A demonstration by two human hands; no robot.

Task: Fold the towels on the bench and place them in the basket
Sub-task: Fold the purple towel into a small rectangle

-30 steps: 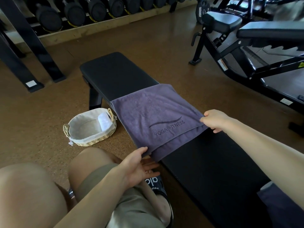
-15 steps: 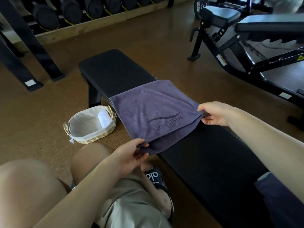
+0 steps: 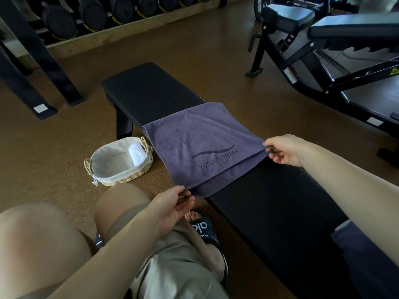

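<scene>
Towel: I am seeing the purple towel (image 3: 200,145), printed YOGA FITNESS, lying folded across the middle of the black bench (image 3: 155,91), its near edge hanging off the left side
Left hand: my left hand (image 3: 172,207) is pinching the towel's near-left corner between thumb and fingers
Right hand: my right hand (image 3: 284,149) is gripping the towel's right corner, lifting it slightly off the bench
Basket: the woven basket (image 3: 118,162) is sitting on the floor left of the bench, holding a white rolled towel (image 3: 137,153)
Another towel: a dark towel (image 3: 367,262) is lying at the near right
</scene>
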